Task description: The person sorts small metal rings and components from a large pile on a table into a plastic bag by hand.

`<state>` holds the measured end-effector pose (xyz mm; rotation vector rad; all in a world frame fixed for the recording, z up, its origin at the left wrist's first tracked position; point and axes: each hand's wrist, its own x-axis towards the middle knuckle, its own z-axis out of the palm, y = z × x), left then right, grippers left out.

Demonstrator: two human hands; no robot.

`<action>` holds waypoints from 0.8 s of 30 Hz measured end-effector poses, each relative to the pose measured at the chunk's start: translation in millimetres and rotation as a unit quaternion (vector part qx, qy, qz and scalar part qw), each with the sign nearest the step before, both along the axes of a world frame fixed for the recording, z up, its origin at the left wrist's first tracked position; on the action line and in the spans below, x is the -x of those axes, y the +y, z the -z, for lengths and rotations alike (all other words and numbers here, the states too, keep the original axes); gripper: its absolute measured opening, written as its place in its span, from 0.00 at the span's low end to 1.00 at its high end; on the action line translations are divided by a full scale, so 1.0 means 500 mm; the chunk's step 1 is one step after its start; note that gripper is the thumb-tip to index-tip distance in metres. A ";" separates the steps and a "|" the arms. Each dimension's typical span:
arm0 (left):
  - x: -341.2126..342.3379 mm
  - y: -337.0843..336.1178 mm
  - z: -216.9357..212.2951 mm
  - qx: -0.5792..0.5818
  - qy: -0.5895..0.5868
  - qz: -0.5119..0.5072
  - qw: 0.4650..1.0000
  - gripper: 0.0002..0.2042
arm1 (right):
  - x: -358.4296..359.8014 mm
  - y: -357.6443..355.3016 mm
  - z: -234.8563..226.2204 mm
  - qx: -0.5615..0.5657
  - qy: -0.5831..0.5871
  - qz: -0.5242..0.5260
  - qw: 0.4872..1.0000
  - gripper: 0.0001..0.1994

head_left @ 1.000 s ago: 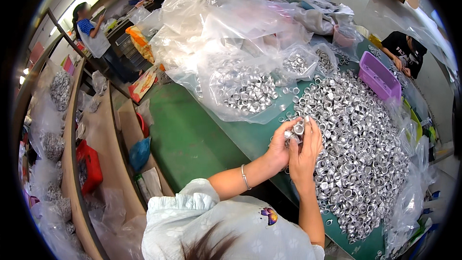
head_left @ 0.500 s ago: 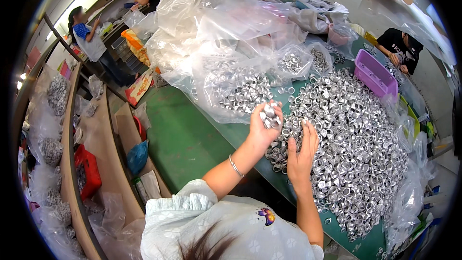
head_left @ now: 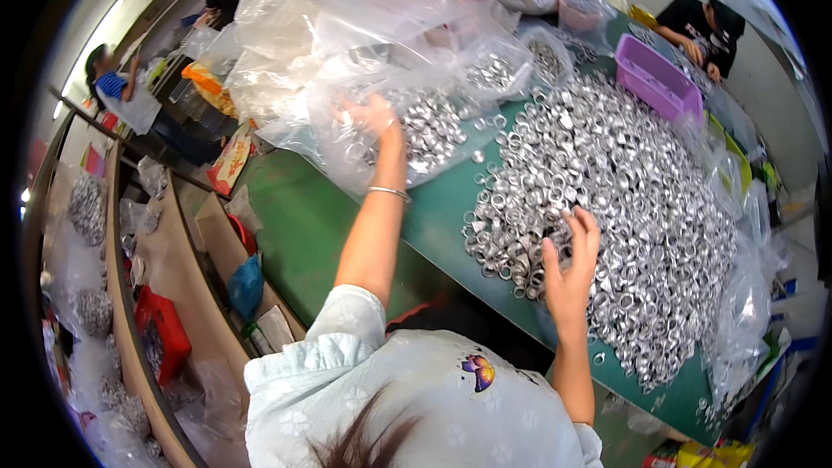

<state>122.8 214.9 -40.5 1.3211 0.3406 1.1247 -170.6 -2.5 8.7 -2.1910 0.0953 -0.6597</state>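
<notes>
Holds the left hand (head_left: pixel 371 114) at eleven o'clock over a clear plastic bag (head_left: pixel 334 158), with fingers splayed but blurred; cannot tell if above or inside the film. Holds the right hand (head_left: pixel 574 270) at four o'clock, with thumb and fingers wide apart over the near fringe of the heap of metal rings (head_left: pixel 633 225), spread broadly around three o'clock. Could catch the limp, crinkled film on the hard, narrow bracelet (head_left: pixel 390 193) and spill the bagged rings (head_left: pixel 431 126) at twelve. Could also, by brushing the heap's loose fringe, push smooth, rolling pieces off the green tabletop (head_left: pixel 440 224) toward five, near a stray ring (head_left: pixel 599 359). Silvery, hollow and round throughout, some with broader faces. At two o'clock, a rigid purple plastic basket (head_left: pixel 646 91), oblong and straight-walled, touching the heap's far edge.
</notes>
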 end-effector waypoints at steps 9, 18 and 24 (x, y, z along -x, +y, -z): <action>0.034 0.023 0.027 -0.315 0.154 -0.017 0.936 0.28 | 0.014 -0.084 0.009 0.141 0.020 0.059 0.988 0.10; 0.199 -0.092 -0.057 -0.262 0.040 0.276 0.924 0.19 | -0.085 -0.037 0.026 0.290 0.081 0.101 0.948 0.13; 0.382 -0.117 -0.037 -0.299 0.026 0.478 0.825 0.10 | -0.033 -0.085 0.022 0.238 0.032 0.119 0.964 0.11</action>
